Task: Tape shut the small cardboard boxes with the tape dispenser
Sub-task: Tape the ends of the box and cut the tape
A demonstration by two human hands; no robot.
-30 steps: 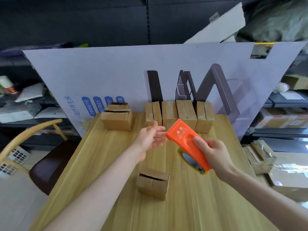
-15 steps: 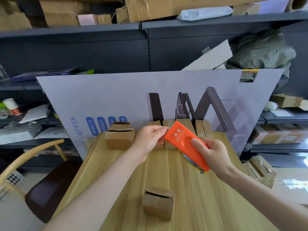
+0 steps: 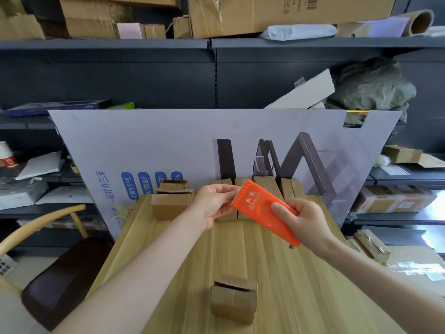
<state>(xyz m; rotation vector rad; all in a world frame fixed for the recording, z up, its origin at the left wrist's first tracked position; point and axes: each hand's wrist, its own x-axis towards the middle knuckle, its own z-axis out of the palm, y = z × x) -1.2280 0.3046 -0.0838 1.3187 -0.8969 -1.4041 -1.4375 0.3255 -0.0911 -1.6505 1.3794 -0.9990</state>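
Dispenser [image 3: 261, 209], orange with pale lettering, is held in the air above the far half of the table [image 3: 277, 273], its toothed end pointing up and left. The right hand [image 3: 307, 224] grips its lower part, thumb pressed flat on the orange face and the other fingers wrapped behind it. The left hand [image 3: 213, 203] meets the toothed end: its fingertips [image 3: 228, 189] curl in against that edge with the thumb below. Whether they pinch any tape there cannot be told, as no tape shows. Both bare forearms reach in from the bottom corners. Below the hands and nearer the person, a near box [image 3: 233, 298] stands alone on the wood, its top flaps folded in but gaping at a dark slit. At the far edge a row of boxes [image 3: 290, 189] stands side by side, partly hidden behind the hands and the dispenser. Left of that row sits an open box [image 3: 169, 204] with its flaps up. Behind the table leans a pale purple board [image 3: 168, 141] printed with blue labels and dark shapes. A chair [image 3: 60, 273] with a dark seat stands at the left. Dark shelves [image 3: 212, 44] behind hold cartons and wrapped parcels.
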